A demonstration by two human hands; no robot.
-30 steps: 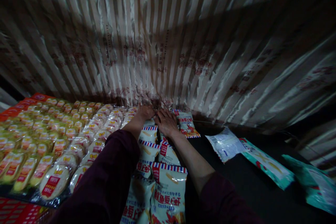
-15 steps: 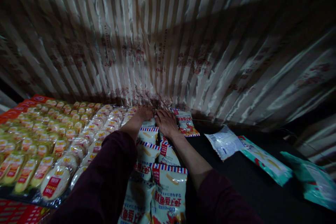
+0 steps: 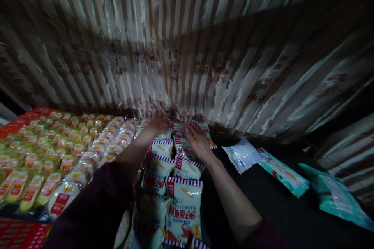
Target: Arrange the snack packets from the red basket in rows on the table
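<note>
Near edge of bench point(image 3: 286, 218): tops of a couple more striped bags poke in, cut off by the frame. Red latticed item point(image 3: 20, 233) at near left corner, mostly out of frame. Just beyond, pale snack bags point(image 3: 184, 210) with red lettering and red-blue striped ends run in two columns up the middle toward the far edge, close-packed, some overlapping. Left of them, rows of clear-wrapped round crackers point(image 3: 60, 204), then yellow-wrapped snacks point(image 3: 27, 198) out to the left edge. Dark purple sleeve point(image 3: 96, 202) on left arm, crossing over the crackers.

Right side of bench: teal bag point(image 3: 341, 202) near the right edge, teal-and-white pack point(image 3: 282, 173) beside it, silvery pack point(image 3: 242, 155) touching that one's end.

Far end of columns: right hand point(image 3: 198, 140) over the right column, grip loose, fingers extended, nothing seen in it; contact unclear. Left hand point(image 3: 159, 122) by the left column's far end, fingers apart, blurry, nothing seen in grip. Orange-red packs point(image 3: 17, 122) at far left corner. Striped sheeting point(image 3: 163, 46) hangs behind the far edge.
</note>
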